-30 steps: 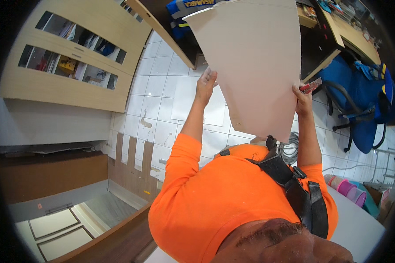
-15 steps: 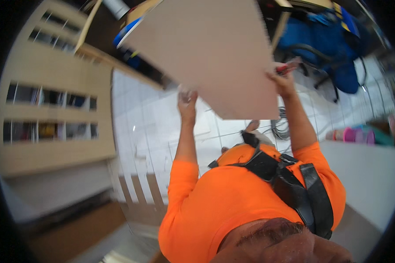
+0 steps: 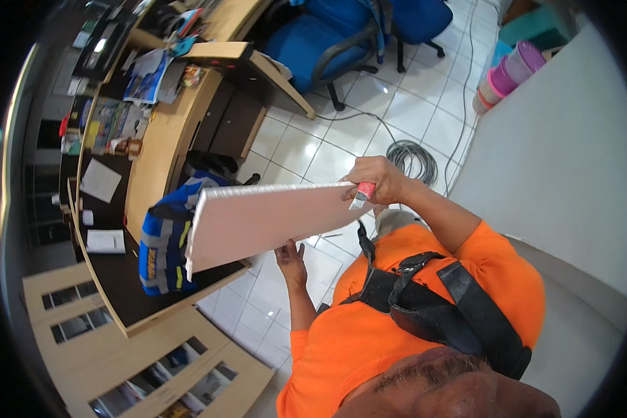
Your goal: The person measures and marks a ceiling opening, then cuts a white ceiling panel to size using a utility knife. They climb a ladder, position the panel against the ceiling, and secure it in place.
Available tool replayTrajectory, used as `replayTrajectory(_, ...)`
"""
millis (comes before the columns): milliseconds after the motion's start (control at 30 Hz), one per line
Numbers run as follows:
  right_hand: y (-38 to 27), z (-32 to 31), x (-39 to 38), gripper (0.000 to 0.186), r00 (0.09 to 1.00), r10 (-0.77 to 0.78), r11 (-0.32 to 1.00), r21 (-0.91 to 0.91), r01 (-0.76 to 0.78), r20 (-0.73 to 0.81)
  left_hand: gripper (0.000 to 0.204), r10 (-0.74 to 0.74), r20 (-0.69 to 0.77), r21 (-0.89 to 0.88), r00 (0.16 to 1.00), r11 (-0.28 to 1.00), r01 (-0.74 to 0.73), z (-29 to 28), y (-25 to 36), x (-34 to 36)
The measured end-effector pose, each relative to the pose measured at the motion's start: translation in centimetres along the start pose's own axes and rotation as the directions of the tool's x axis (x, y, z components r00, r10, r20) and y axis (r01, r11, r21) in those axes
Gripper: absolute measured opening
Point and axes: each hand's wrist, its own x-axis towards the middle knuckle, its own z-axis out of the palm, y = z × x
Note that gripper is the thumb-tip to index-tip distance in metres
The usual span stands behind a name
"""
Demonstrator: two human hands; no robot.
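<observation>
A flat piece of plasterboard (image 3: 272,221), pinkish-beige on its face with a rough white edge, is held up tilted in front of me. My right hand (image 3: 382,175) grips its right end. A red utility knife (image 3: 365,191) with a pale metal tip is in the same hand, lying against the board. At the board's lower edge is my left hand (image 3: 292,263), its fingers and thumb bent up against it, supporting it. Part of my right fingers is hidden by the knife and board.
Left of the board, a blue-and-grey jacket (image 3: 161,240) hangs at a desk (image 3: 122,279) with papers. Blue office chairs (image 3: 320,49) stand at the back. Coiled grey cable (image 3: 412,164) lies on the tiled floor, near a white partition (image 3: 571,153) and pink-purple containers (image 3: 512,73).
The board has swung from face-on to a slanted, more edge-on position and come lower and left. My view has turned, bringing the desk into sight; both hands stay at the board.
</observation>
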Motion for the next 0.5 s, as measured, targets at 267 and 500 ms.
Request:
replayTrajectory(267,4.8,-2.9,-2.6,0.036,0.893,0.205,0.976,0.019,-0.215,-0.401,0.045,0.122,0.328,0.361,0.937,0.900,-0.243,6.3,5.0,9.3)
replayTrajectory(500,9.9,-9.6,-2.3,0.030,0.640,0.405,0.864,0.045,-0.501,-0.653,0.057,0.166,0.468,0.376,0.868,0.851,-0.366,21.6,9.4,18.2)
